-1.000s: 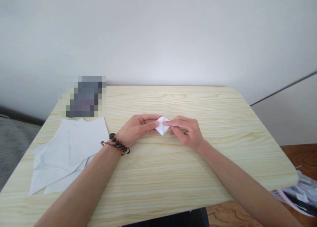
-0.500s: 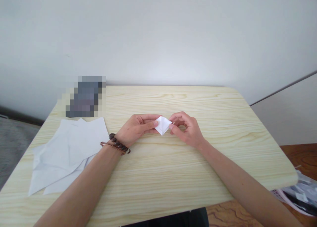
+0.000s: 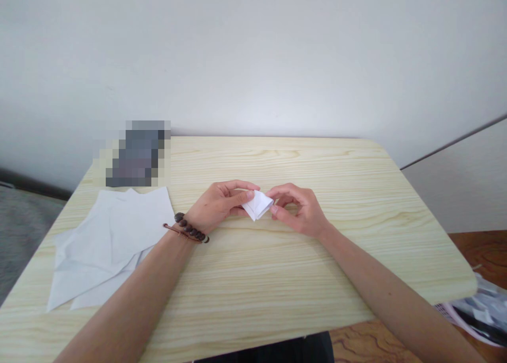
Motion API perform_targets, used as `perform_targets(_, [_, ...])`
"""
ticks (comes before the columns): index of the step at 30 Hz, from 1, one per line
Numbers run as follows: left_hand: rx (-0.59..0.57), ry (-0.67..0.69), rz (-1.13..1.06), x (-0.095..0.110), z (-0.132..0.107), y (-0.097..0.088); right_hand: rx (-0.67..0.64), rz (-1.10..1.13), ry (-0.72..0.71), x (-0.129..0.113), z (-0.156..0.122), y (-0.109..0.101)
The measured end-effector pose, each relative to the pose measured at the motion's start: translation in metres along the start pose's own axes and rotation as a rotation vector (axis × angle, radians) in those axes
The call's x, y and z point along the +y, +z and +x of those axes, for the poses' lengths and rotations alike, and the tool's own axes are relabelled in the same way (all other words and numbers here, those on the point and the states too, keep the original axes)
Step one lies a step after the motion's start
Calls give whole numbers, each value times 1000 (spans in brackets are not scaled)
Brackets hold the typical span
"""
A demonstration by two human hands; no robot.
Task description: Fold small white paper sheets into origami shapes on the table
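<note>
"Folded paper (image 3: 261, 202): where is it, and how is it held?"

"Between the two hands, over the middle of the table (image 3: 253, 289). The left hand (image 3: 222, 202) grips its left side, thumb on top and fingers mostly underneath, with little room between. The right hand (image 3: 297, 207) has thumb and forefinger drawn together at the right corner, lightly holding the edge; its remaining fingers curl loosely."

"How far has the folding got?"

"Partway, I'd judge. It is down to a small pointed shape with creases running across it, so several folds look done. At the lower right the layers stand a little apart — that edge isn't pressed flat. To the left, loose paper sheets (image 3: 114, 236) lie overlapping, larger and not folded down like the one in hand."

"What can't you make out?"

"The underside of the paper, the number of layers, and how firmly the right fingertips pinch. I can't tell whether it touches the table either. The left forearm covers part of the sheets, so I couldn't count them. A dark object (image 3: 138, 154) behind them is blurred into blocks. At the bottom edge a black item (image 3: 273, 350) is cut off, and the basket (image 3: 463, 326) at the lower right runs partly behind the table — its contents are unclear."
</note>
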State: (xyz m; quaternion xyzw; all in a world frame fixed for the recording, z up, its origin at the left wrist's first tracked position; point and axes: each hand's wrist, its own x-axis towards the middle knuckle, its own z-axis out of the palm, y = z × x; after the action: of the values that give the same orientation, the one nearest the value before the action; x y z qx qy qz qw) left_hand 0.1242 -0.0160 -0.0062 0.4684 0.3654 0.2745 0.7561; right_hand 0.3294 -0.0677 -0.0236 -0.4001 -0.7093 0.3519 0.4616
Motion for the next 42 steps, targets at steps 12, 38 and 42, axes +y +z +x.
perform_targets(12, [-44, 33, -10, -3, -1, 1, 31, -55, 34, 1, -2, 4])
perform_targets(38, [-45, -1, -21, 0, -1, 2, 62, -210, -183, 1, 3, 1])
perform_targets(42, [-64, 5, 2, 0, -1, 2, 37, -266, -189, 1, 2, 2])
